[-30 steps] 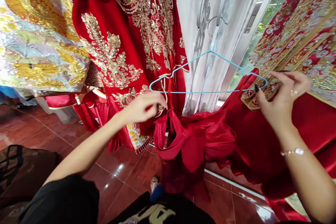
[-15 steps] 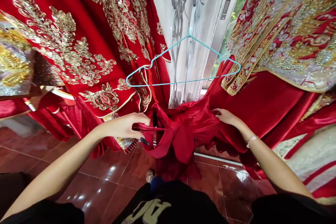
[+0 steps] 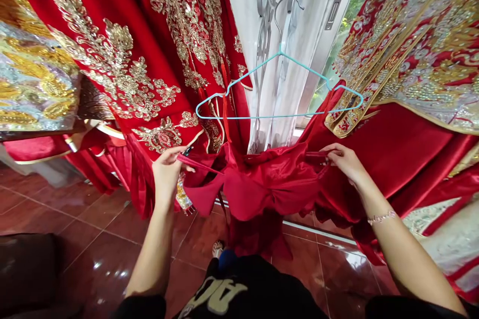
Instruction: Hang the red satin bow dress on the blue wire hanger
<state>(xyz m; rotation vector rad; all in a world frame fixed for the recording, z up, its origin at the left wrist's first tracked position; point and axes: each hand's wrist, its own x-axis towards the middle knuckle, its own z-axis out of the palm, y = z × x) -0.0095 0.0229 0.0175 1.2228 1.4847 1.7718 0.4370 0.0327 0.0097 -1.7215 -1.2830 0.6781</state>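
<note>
A red satin dress (image 3: 258,189) hangs by thin straps from a light blue hanger (image 3: 243,118), its bodice spread at waist height in front of me. My left hand (image 3: 166,174) pinches a narrow red strap of the dress and draws it out to the left. On the other side, my right hand (image 3: 342,162) has its fingers closed on a red strap at the right edge of the bodice. The hanger's hook sits on a grey metal rack (image 3: 264,35). Below the bodice the skirt falls in dark folds.
Red gowns with gold embroidery (image 3: 123,55) hang at left, and a beaded red jacket (image 3: 419,60) hangs at right. White curtain (image 3: 243,0) and a window frame (image 3: 333,15) stand behind. A dark brown block-like object (image 3: 28,269) sits on the glossy tiled floor (image 3: 90,239).
My left hand has moved left and up, pulling the strap outward. My right hand has risen slightly and now grips a strap. The bodice is spread wider.
</note>
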